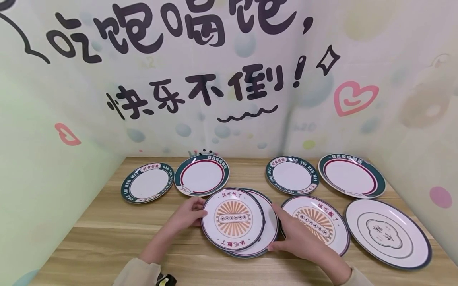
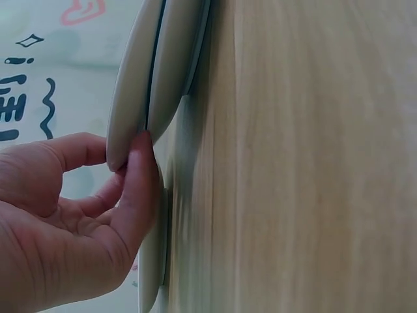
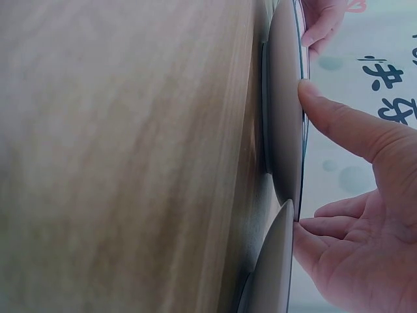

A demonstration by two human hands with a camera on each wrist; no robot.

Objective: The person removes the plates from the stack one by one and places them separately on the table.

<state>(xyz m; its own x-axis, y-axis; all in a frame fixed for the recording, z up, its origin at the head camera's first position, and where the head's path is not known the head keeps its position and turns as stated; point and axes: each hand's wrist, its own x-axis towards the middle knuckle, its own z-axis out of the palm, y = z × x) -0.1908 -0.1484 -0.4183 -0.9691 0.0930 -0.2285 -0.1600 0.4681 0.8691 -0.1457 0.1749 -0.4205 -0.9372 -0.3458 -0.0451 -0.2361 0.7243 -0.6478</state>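
A white plate with an orange sunburst (image 1: 232, 206) lies shifted to the left on top of another white, dark-rimmed plate (image 1: 270, 222). My left hand (image 1: 187, 216) pinches the upper plate's left rim; in the left wrist view, fingers of that hand (image 2: 85, 222) lie on both sides of the edge. My right hand (image 1: 298, 236) holds the lower plate's right rim between spread thumb and fingers. The right wrist view shows the thumb of the right hand (image 3: 365, 189) against this rim. Most of the lower plate's face is hidden.
Behind stand teal-rimmed plates: a smaller left one (image 1: 148, 183), a larger one (image 1: 204, 174), another small one (image 1: 291, 174) and an oval-looking one (image 1: 352, 174). At right lie a second sunburst plate (image 1: 318, 222) and a large plate with a grey emblem (image 1: 386, 232). A printed backdrop (image 1: 200, 131) borders the wooden table (image 1: 107, 246).
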